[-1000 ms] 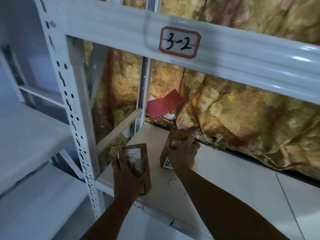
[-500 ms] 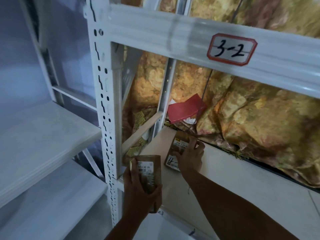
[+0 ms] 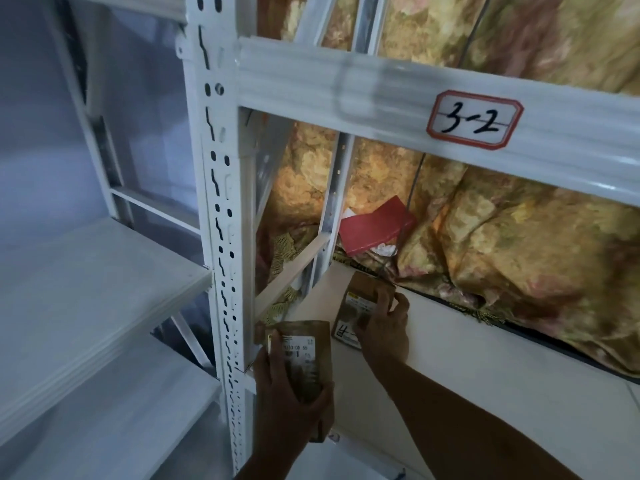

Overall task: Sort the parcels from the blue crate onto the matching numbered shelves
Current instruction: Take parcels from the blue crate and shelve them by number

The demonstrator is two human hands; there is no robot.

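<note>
My left hand (image 3: 287,403) grips a brown parcel (image 3: 308,351) with a white printed label, held upright at the front left corner of the white shelf board (image 3: 485,368). Farther back, my right hand (image 3: 382,327) rests on a second brown parcel (image 3: 356,306), fingers curled over its top; this one stands on the board near the back left and has a handwritten label on its front. A red-bordered label reading 3-2 (image 3: 474,119) is stuck on the beam above this shelf.
A perforated white upright (image 3: 225,271) stands just left of my left hand. White shelves (image 3: 86,278) of a neighbouring rack lie to the left. Floral cloth (image 3: 519,254) hangs behind the shelf, with a red packet (image 3: 374,230) tucked at the back.
The view has swung left, so the rack sits farther right in the frame. My right hand has stayed on the rear parcel, pushing it slightly deeper. My left hand still holds its parcel.
</note>
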